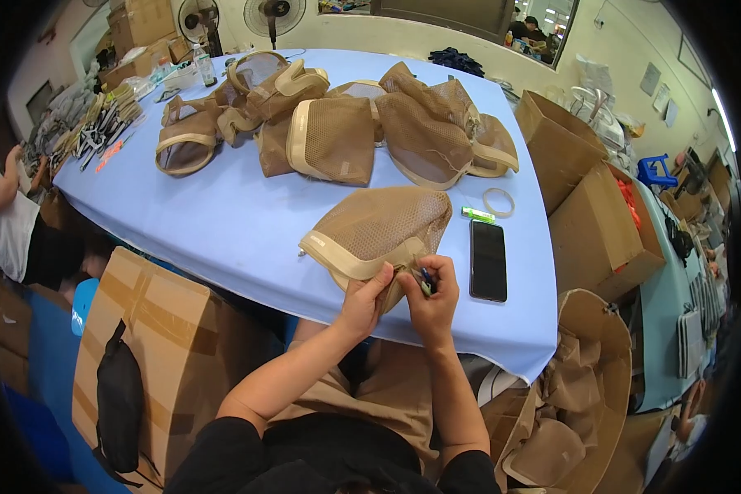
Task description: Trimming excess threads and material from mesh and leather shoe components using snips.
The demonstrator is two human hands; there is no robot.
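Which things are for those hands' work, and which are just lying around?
Likely for the work: brown mesh piece in left hand, small tool-like thing in right hand, other mesh pieces.

Probably just lying around: black phone, black pouch, clear bottle.

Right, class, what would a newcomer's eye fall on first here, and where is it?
Probably the heap of brown mesh pieces along the far side of the pale blue table. Next, the similar brown pouch at the near edge, its rim in the left hand, while the right hand holds a small dark object. The black phone lies to their right.
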